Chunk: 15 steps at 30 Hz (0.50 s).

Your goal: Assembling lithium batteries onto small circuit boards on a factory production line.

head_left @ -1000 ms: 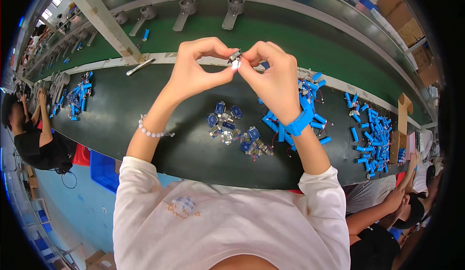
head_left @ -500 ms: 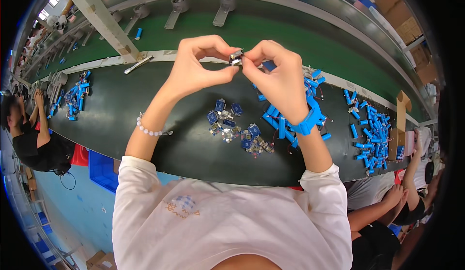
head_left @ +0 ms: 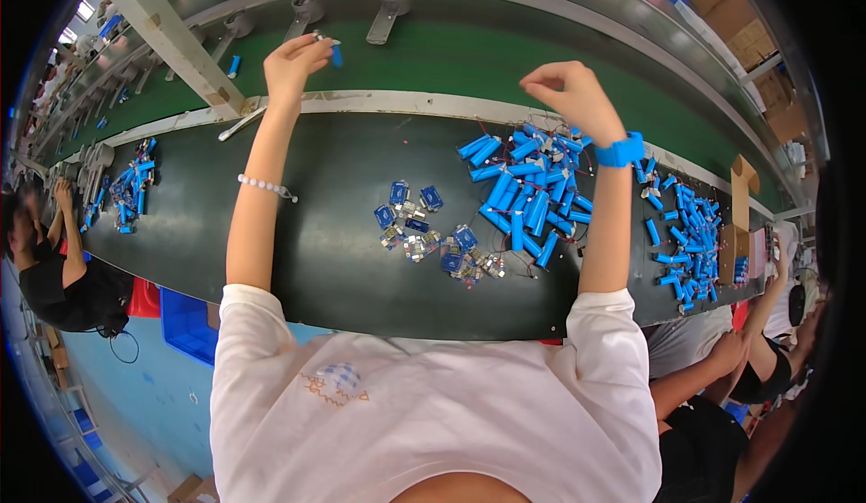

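Note:
My left hand (head_left: 293,70) is raised over the green conveyor belt, its fingers closed on a small circuit board with a metal connector (head_left: 317,36). A blue cylindrical battery (head_left: 336,55) shows just beyond the fingertips; whether it is joined to the board is hidden. My right hand (head_left: 573,97) hovers over the belt's near edge, behind the large battery pile (head_left: 537,192). Its fingers are bent together, and nothing shows in them. Several small blue circuit boards (head_left: 431,198) lie loosely grouped left of that pile on the dark worktop (head_left: 334,232).
Grey fan-like units with handles (head_left: 391,11) rest on the belt (head_left: 469,61). More batteries lie at right (head_left: 690,246) and left (head_left: 135,187), the right ones beside an open cardboard box (head_left: 735,250). A metal post (head_left: 167,38) rises at the back left. Co-workers sit at both sides.
My hands have parted from their meeting point over the belt. The left moved left and up with the small board; the right moved right, baring the battery pile.

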Available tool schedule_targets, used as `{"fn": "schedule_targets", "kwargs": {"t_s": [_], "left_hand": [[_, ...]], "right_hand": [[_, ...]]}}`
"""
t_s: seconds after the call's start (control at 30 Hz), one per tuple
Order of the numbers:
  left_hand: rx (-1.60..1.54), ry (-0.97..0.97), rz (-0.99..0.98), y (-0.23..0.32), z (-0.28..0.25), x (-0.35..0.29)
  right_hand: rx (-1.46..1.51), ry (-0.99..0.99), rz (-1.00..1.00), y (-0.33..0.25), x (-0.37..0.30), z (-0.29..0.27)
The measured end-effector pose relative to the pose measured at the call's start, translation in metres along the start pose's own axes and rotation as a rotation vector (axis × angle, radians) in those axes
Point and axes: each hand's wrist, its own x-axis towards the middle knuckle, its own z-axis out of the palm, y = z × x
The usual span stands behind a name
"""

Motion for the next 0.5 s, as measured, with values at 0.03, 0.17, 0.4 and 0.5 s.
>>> {"fn": "schedule_targets", "kwargs": {"t_s": [0.03,0.17,0.4,0.5], "left_hand": [[0.001,-0.002,0.0,-0.01,-0.004,0.007],[-0.219,0.065,-0.068,-0.043,-0.022,0.031],[0.857,0.004,0.475,-0.049,-0.039,0.048],[0.819,-0.606,0.094,0.028,-0.006,0.006]], "right_hand": [[0.012,-0.062,-0.016,0.003,0.002,0.007],[-0.234,-0.209,0.084,-0.007,0.014,0.054],[-0.686,-0.038,0.0,-0.004,0.015,0.1],[-0.619,-0.039,-0.02,0.0,0.013,0.099]]}}
